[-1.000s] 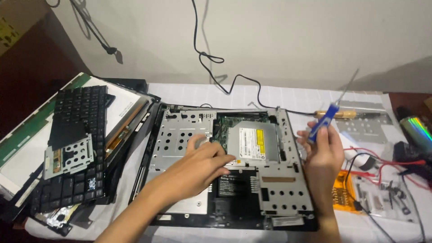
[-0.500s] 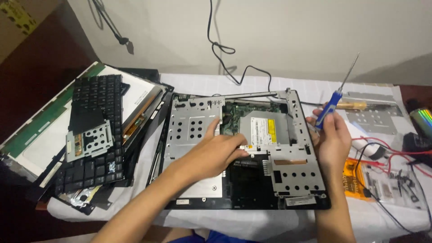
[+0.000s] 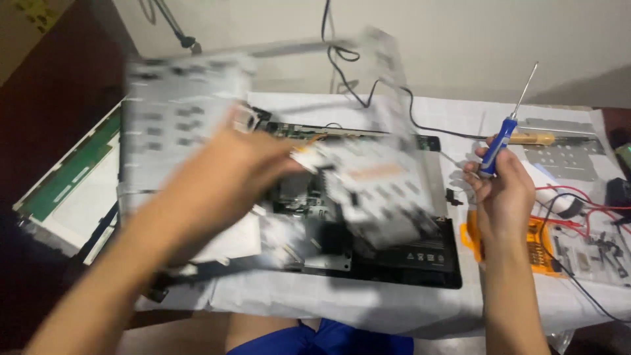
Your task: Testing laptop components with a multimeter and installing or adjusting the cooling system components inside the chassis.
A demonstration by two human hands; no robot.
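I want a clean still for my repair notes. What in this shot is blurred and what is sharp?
Head view: the left hand and the grey metal frame it lifts are smeared by motion blur; the right hand with its blue-handled screwdriver is sharp, as is the yellow multimeter; lighting is dim and even, without glare.

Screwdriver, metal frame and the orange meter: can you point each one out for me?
Screwdriver (image 3: 497, 146), head view, on its blue handle.
Metal frame (image 3: 181, 105), head view, on its blurred perforated plate.
Orange meter (image 3: 540, 246), head view, on its orange casing.
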